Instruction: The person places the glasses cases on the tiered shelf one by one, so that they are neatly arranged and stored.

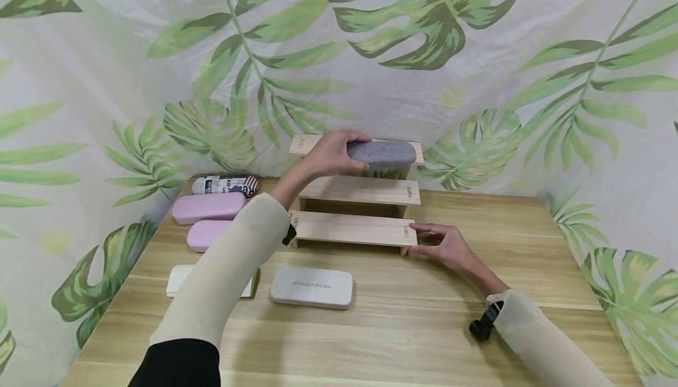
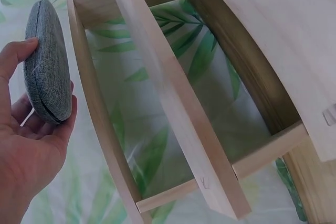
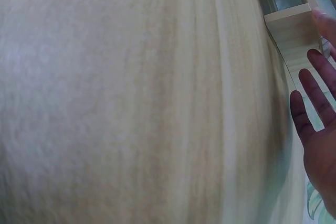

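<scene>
My left hand [image 1: 335, 153] grips a grey fabric glasses case [image 1: 382, 153] by its left end, at the top tier of a three-step wooden display stand [image 1: 352, 227]. In the left wrist view, the thumb lies on one face of the case and the fingers on the other; the case appears beside the stand's frame there. At the right end of the lowest tier, my right hand [image 1: 445, 247] pinches the board's end with thumb and index finger. Its other fingers [image 3: 315, 95] are extended in the right wrist view.
A white case with printed lettering [image 1: 312, 287] lies before the stand. To the left are two pink cases [image 1: 209, 207], a printed cylindrical case [image 1: 225, 185] and a white case [image 1: 179, 278] partly hidden by my left arm. A leaf-patterned cloth [image 1: 477, 81] hangs behind the wooden table [image 1: 424, 328].
</scene>
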Tool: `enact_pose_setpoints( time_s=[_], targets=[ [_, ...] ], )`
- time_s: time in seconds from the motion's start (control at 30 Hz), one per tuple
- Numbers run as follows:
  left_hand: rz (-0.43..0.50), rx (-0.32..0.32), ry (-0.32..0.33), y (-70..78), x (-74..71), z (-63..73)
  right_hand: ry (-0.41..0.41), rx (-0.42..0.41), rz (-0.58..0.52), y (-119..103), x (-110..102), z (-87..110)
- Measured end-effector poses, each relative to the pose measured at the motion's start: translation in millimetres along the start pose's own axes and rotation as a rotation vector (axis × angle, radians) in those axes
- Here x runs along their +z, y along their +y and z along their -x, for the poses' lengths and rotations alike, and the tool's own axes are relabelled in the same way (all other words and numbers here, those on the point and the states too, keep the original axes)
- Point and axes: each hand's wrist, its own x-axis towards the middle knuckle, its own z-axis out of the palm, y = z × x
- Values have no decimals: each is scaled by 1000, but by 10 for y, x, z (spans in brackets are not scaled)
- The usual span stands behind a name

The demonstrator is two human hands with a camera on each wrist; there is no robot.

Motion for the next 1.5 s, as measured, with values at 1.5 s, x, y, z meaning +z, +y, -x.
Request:
enact_pose_setpoints(
  time_s=[1.5],
  targets=[
    [-25, 36, -78, -37, 68, -391, 16, -20, 1, 2, 12, 22]
  ],
)
